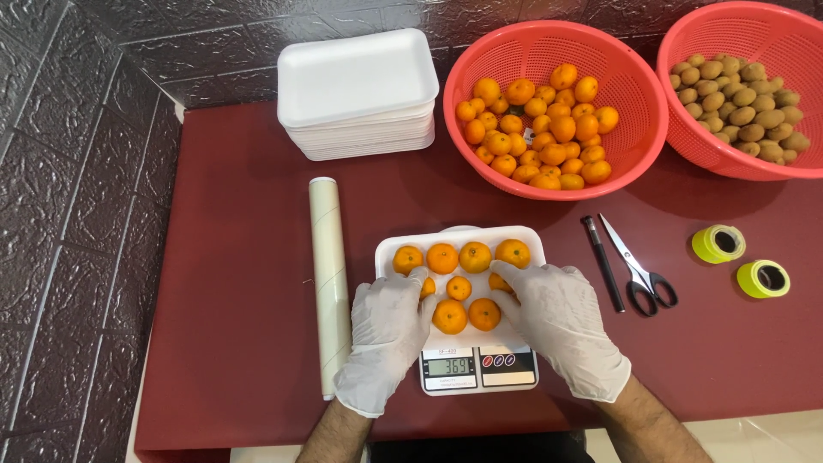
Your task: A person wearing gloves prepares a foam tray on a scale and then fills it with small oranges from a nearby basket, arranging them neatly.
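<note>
1. White latex covers both my hands: my left hand [387, 336] and right hand [561, 330] lie flat, fingers spread, on small orange mandarins [459, 287] in a white foam tray [460, 240] at frame centre.
2. The tray sits on a white digital kitchen scale [478, 369].
3. Beside it: a cling-film roll [329, 283] left, black-handled scissors [639, 270] right.
4. Upper frame: a red plastic basket of mandarins [634, 77].

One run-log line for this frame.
left hand: on oranges | right hand: on oranges | foam tray: on scale
</note>
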